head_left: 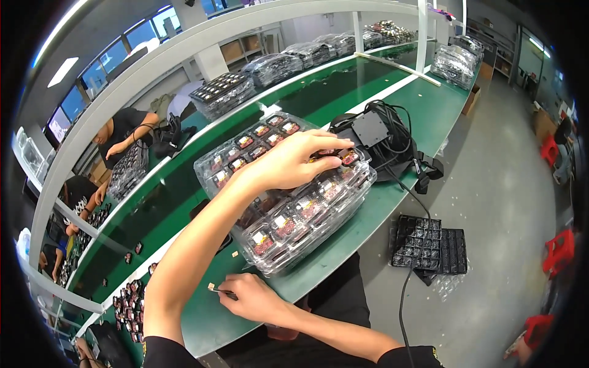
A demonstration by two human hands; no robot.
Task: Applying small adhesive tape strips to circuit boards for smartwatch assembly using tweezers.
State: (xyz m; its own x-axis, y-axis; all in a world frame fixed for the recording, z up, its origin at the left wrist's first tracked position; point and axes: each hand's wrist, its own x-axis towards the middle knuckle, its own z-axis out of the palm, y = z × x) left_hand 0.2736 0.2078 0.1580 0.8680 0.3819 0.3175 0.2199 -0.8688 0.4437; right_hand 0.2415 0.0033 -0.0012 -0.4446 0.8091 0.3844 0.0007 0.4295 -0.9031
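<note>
My left hand (pixel 297 161) reaches over a stack of clear plastic trays (pixel 294 208) filled with small red-and-black electronic modules. Its thumb and fingers close around one small module (pixel 349 157) at the tray's far right end; the fingertips partly cover it. Lower down, close to the table's near edge, my right hand (pixel 250 299) is closed on what looks like thin dark tweezers (pixel 222 291). A tiny tan piece (pixel 211 286) shows at their tip. My left forearm hides part of the trays.
A black bag with coiled cables (pixel 383 138) lies beyond the trays. Loose modules (pixel 130 310) are heaped at the left. Wrapped tray stacks (pixel 276 64) line the far side. Black empty trays (pixel 429 245) lie on the floor. Other people work across the green table (pixel 208 319).
</note>
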